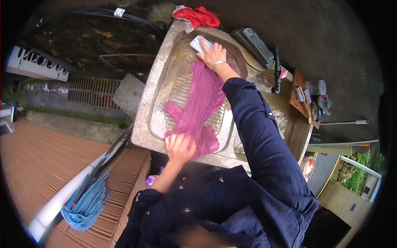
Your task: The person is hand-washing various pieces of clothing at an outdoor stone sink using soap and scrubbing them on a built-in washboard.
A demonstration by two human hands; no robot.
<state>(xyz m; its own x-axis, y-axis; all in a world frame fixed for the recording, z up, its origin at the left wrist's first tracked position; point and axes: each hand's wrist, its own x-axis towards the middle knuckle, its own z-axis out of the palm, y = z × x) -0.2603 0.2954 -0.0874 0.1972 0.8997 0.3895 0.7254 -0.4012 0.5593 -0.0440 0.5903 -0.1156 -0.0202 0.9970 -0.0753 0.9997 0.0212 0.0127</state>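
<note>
A wet purple garment [203,90] stretches along the ribbed washboard [181,82] inside a stone laundry sink [144,116]. My left hand [180,148] grips the garment's near end at the sink's front rim. At the far end my right hand [214,55], with a bracelet on the wrist, reaches over the cloth. Its index finger lies on a white rectangular case [200,44], perhaps a soap box, at the basin's back. Whether the right fingers grip the case is unclear. Part of the garment is hidden under the right hand and forearm.
Red plastic bags [201,17] lie on the back rim. To the right, a black tap [276,69] rises over a second basin [291,124]; brushes [302,96] rest on a board at its edge. A blue mop head [85,201] hangs at left beside a white pipe [59,207].
</note>
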